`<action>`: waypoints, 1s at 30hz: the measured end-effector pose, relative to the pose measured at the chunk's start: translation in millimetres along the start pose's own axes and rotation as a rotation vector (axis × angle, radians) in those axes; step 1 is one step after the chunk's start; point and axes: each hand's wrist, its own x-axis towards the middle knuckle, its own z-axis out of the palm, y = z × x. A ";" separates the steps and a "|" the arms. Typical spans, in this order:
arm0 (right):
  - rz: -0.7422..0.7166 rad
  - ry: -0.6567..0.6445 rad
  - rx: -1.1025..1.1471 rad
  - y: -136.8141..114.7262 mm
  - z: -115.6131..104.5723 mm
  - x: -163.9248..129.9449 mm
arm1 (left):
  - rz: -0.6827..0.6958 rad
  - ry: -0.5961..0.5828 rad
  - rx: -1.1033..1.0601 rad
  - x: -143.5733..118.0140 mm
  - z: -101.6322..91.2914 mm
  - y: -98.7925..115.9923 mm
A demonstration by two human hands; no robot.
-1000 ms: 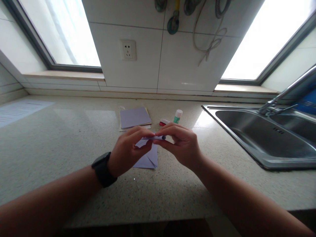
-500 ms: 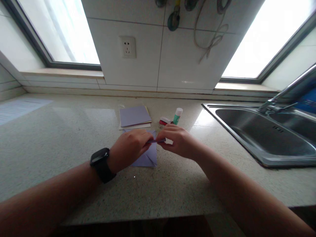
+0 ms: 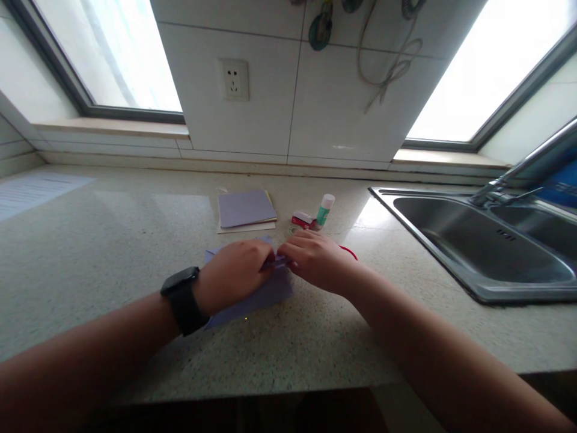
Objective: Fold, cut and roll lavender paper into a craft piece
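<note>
Both hands meet over a sheet of folded purple paper [image 3: 261, 299] lying on the counter. My left hand [image 3: 237, 270], with a black watch on its wrist, has its fingers curled around a raised fold of the paper. Closed on the same fold from the other side is my right hand [image 3: 315, 255]; its fingertips nearly touch the left ones. The hands cover much of the paper, so its full shape is hidden. A red curved thing [image 3: 349, 251] shows partly behind my right hand; its kind cannot be made out.
Behind the hands lies a stack of purple and cream paper [image 3: 247, 208]. A glue stick [image 3: 324, 210] stands beside a small red-and-white box [image 3: 303, 219]. The steel sink [image 3: 478, 240] is at the right, a printed sheet [image 3: 36, 191] at the far left, a socket [image 3: 234, 80] on the wall.
The purple paper beneath my hands has turned and spread further left. My right hand has shifted slightly left, closer to my left hand, and the red curved thing has come into sight.
</note>
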 end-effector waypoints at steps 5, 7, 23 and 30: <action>0.037 -0.064 0.103 -5.6 -3.0 0.0 | 0.000 0.023 0.060 -0.4 2.5 2.0; 0.055 -0.077 0.102 -6.6 -2.5 0.9 | 0.004 0.028 0.070 -1.0 2.3 3.8; 0.131 -0.203 0.240 -4.1 -11.0 -0.3 | -0.042 -0.053 0.056 -3.2 -4.9 5.3; 0.128 -0.162 0.120 -11.6 -9.6 1.2 | -0.050 -0.088 0.140 -6.4 -3.8 9.7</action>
